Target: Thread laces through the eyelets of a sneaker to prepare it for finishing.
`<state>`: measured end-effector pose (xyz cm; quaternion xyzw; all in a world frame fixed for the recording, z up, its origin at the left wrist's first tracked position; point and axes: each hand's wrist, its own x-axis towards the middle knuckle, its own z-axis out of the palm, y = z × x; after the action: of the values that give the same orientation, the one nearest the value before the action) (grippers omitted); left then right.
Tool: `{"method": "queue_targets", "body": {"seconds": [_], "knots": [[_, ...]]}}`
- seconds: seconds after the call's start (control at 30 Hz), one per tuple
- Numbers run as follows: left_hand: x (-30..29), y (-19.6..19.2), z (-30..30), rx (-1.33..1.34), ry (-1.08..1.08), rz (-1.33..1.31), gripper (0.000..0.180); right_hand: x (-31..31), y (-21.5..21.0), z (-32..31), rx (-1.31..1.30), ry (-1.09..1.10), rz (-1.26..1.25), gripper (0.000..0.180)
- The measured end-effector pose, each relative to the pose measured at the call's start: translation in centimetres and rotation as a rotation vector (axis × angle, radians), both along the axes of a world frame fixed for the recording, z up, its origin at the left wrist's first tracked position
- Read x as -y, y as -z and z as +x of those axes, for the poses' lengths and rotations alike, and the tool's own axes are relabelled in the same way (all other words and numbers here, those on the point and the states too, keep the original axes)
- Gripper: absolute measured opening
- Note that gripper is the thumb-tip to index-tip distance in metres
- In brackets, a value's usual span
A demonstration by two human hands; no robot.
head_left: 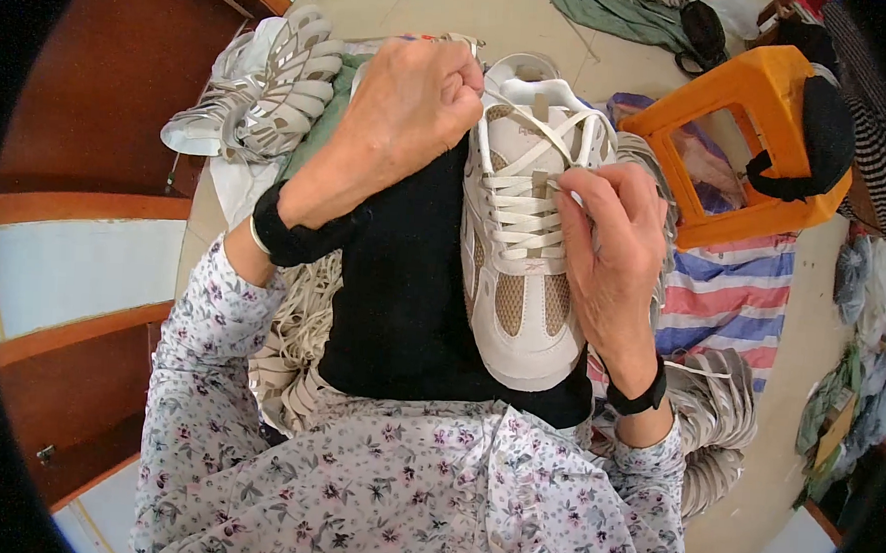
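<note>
A beige and white sneaker [526,321] with tan mesh panels rests on the black cloth [396,304] over my lap, toe toward me. Its cream shoelace [525,209] criss-crosses the tongue, in flat rows lower down and looser near the ankle opening. My left hand [412,105] is closed in a fist on the lace, left of the opening, drawing a length of it tight. At the sneaker's right eyelet edge, the thumb and forefinger of my right hand [615,245] pinch the lace. Whether the sneaker has a sole is hidden.
Stacked shoe uppers [282,93] lie at the far left, and more stacked uppers [711,411] at right. A bundle of cream laces [306,314] hangs beside my left thigh. An orange plastic stool [696,225] stands on a striped sheet [727,301]. Wooden furniture [91,298] lines the left.
</note>
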<state>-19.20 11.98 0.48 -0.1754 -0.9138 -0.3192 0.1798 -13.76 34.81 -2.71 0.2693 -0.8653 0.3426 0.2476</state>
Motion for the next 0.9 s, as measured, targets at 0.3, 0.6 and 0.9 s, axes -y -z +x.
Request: {"method": "queue_targets", "body": {"seconds": [0.3, 0.6, 0.9], "knots": [[-0.3, 1.1, 1.4, 0.085, -0.022, 0.114, 0.011, -0.9, -0.8, -1.8, -0.046, -0.062, 0.155, 0.016], [-1.0, 1.7, 2.1, 0.116, -0.038, 0.192, 0.010, -3.1, -3.2, -1.4, 0.897, -0.192, -0.390, 0.006], [-1.0, 1.8, 1.9, 0.155, 0.003, 0.281, 0.008, -2.8, -2.6, -2.6, 0.736, -0.124, -0.328, 0.008]]}}
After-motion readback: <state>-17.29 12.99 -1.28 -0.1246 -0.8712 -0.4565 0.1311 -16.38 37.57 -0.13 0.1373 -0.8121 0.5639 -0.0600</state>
